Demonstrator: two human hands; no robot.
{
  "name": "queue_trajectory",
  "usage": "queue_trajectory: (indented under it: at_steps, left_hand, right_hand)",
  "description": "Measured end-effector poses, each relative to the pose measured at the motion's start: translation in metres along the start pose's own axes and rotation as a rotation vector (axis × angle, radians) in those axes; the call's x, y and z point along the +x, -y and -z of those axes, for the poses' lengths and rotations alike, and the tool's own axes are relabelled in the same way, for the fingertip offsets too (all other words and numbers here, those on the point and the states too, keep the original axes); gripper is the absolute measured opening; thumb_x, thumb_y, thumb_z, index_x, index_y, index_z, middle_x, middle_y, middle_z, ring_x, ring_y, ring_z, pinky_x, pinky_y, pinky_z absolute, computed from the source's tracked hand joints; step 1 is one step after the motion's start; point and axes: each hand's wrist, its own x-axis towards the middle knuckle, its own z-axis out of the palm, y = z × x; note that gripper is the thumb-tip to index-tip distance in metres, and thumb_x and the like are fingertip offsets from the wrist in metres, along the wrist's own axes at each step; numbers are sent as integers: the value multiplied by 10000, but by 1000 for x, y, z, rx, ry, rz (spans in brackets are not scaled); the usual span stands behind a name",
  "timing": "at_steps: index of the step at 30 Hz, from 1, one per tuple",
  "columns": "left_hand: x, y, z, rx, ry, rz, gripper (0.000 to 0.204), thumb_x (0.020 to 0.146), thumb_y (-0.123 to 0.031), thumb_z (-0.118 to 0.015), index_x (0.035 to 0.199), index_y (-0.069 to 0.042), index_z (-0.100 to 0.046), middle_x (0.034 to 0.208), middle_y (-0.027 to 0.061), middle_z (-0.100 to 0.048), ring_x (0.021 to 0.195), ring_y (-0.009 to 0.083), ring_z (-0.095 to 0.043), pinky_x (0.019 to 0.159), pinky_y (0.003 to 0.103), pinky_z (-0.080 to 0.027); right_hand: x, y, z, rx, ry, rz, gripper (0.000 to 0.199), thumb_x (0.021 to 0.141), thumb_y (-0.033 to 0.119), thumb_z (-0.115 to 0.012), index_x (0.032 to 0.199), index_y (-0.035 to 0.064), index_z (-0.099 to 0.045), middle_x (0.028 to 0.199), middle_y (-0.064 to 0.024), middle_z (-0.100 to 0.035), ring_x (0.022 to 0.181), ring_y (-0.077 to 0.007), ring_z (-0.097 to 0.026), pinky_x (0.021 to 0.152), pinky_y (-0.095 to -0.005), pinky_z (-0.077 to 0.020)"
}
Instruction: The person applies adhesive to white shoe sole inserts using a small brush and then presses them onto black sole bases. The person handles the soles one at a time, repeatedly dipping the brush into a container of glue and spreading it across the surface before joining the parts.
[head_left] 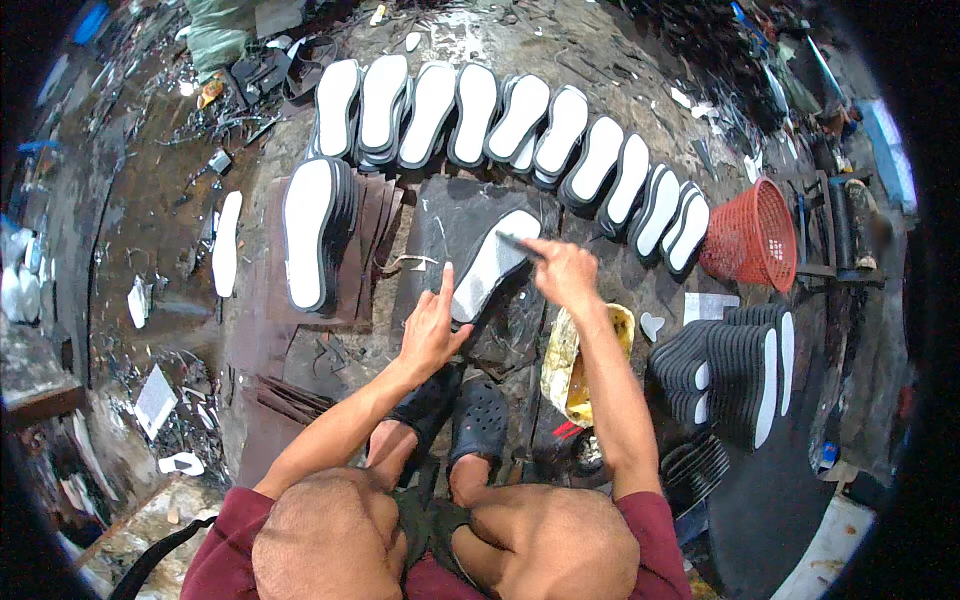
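Observation:
A white-topped shoe sole with a dark rim (478, 277) lies slanted on a dark mat (425, 215) in front of me. Its upper face is partly greyish, partly bright white. My left hand (430, 325) steadies its near end, index finger stretched along the left edge and thumb at the bottom. In my right hand (566, 272) is a dark brush (518, 244), its tip touching the sole's upper face near the far end. My fingers hide most of its handle. Close to my right forearm stands a yellow-stained tub (552, 372) with yellowish stuff inside.
Stacked white-topped soles (476, 105) form an arc at the back. Another stack (312, 225) rests on brown sheets (370, 240) at left. A red plastic basket (750, 238) stands right, with black sole stacks (725, 365) nearer. Scraps litter the floor.

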Motion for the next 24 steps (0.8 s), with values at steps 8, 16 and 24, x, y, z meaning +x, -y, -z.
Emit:
queue_trajectory:
  at_steps: [8, 16, 24]
  left_hand:
    - [10, -12, -3, -45, -101, -27, 1185, 753, -126, -846, 1611, 22, -42, 1069, 233, -629, 982, 397, -572, 889, 465, -500]
    - [10, -10, -13, -87, -109, -1, 1219, 741, -123, -864, 1611, 20, -22, 1201, 254, -619, 1058, 394, -549, 967, 455, -468]
    - [-18, 12, -19, -586, -405, 118, 955, 787, 72, -744, 1589, -50, -240, 1457, 158, -469, 1037, 204, -637, 802, 315, -584]
  right_hand:
    - [-14, 67, 14, 272, -196, -157, 365, 900, 191, -649, 1265, 178, -658, 932, -200, -734, 854, -414, -709, 742, -531, -554]
    - [-4, 41, -18, 29, -327, -97, 468, 879, 110, -596, 1340, 191, -613, 890, -106, -725, 778, -344, -689, 640, -502, -552]
    - [-63, 90, -41, 91, -169, 145, 429, 832, 55, -609, 1184, 267, -732, 1040, -71, -688, 877, -283, -665, 696, -423, -586]
